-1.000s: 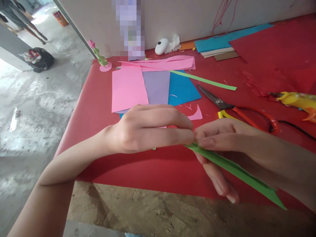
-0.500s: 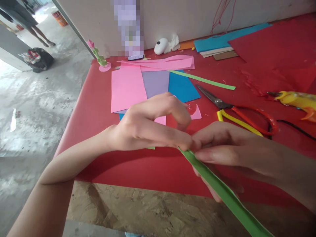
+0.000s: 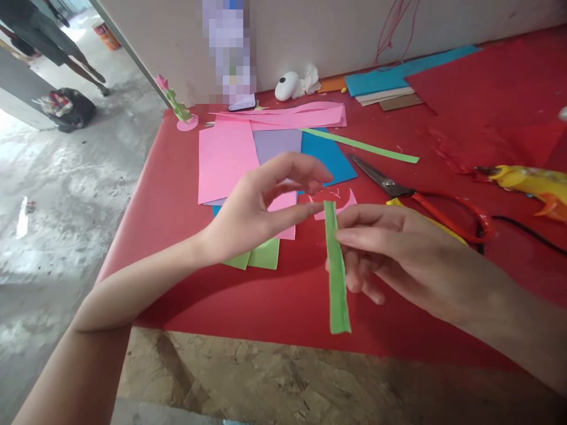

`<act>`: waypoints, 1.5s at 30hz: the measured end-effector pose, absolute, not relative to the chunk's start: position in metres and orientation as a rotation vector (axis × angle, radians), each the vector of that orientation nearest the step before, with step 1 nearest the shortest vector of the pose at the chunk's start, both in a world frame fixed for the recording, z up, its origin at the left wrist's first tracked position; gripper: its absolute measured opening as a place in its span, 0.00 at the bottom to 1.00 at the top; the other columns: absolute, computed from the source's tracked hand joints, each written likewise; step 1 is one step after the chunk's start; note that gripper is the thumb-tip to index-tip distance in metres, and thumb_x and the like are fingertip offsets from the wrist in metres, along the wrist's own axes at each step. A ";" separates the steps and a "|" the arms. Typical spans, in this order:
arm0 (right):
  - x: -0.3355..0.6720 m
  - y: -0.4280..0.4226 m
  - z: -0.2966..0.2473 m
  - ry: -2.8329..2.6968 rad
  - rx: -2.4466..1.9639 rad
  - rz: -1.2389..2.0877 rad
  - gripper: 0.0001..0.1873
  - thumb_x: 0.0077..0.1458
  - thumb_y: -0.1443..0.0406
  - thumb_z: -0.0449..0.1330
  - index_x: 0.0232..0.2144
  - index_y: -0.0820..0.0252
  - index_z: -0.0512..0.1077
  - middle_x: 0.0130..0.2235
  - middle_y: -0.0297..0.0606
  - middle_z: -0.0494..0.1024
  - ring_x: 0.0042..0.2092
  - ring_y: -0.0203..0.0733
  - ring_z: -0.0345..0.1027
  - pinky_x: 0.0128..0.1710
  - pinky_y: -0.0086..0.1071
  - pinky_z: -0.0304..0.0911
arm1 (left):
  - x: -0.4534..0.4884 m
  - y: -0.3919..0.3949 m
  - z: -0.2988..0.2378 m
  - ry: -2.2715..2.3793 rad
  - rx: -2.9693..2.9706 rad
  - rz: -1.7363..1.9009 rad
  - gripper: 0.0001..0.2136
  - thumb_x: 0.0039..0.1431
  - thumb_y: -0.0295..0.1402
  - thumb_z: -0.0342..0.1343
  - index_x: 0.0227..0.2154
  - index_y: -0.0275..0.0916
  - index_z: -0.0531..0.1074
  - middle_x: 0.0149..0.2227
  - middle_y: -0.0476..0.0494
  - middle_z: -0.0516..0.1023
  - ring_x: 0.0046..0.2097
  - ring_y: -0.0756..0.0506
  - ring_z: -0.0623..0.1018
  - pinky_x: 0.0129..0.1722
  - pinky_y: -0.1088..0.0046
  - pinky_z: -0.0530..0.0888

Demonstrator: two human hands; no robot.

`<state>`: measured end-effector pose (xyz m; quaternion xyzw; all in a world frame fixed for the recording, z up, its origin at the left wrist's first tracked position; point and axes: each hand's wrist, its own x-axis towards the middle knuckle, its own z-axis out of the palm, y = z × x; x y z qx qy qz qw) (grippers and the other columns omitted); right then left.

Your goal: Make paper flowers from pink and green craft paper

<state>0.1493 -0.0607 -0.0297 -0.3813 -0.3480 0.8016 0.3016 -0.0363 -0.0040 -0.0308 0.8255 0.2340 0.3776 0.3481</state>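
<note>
A green paper strip hangs almost upright over the front of the red table, pinched near its upper part by my right hand. Its long edges look slightly folded. My left hand is beside the strip's top end, thumb and fingers apart; the thumb tip comes close to the strip, and I cannot tell if it touches. Under and behind my left hand lie pink paper, purple paper, blue paper and light green paper. Scissors with red and yellow handles rest beyond my right hand.
A yellow glue gun with a black cord lies at the right. Another green strip crosses the table behind. A small paper flower stands at the back left corner, near a phone. A person is in the far left background.
The green strip has swung from slanting toward me to nearly upright, held in my right hand. My left hand has drawn back from it and its fingers have spread.
</note>
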 end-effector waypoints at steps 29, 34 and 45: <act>0.139 -0.067 -0.042 -1.182 -1.245 1.421 0.10 0.46 0.61 0.64 0.31 0.60 0.72 0.25 0.32 0.75 0.18 0.31 0.65 0.16 0.21 0.61 | -0.032 -0.020 -0.016 0.881 1.940 0.709 0.07 0.49 0.20 0.57 0.22 0.36 0.72 0.24 0.52 0.75 0.26 0.54 0.74 0.27 0.81 0.73; 0.140 -0.069 -0.033 -1.341 -1.262 1.219 0.02 0.48 0.67 0.60 0.28 0.58 0.72 0.23 0.29 0.74 0.20 0.30 0.68 0.18 0.17 0.63 | -0.032 -0.023 -0.010 0.897 1.929 0.638 0.07 0.50 0.20 0.57 0.21 0.36 0.72 0.24 0.52 0.74 0.24 0.56 0.73 0.25 0.82 0.72; 0.141 -0.069 -0.032 -1.414 -1.332 1.263 0.03 0.48 0.67 0.59 0.25 0.60 0.71 0.19 0.30 0.72 0.18 0.29 0.66 0.17 0.15 0.61 | -0.036 -0.034 -0.014 0.880 2.540 0.683 0.03 0.55 0.22 0.57 0.27 0.34 0.74 0.28 0.50 0.76 0.28 0.56 0.73 0.29 0.84 0.70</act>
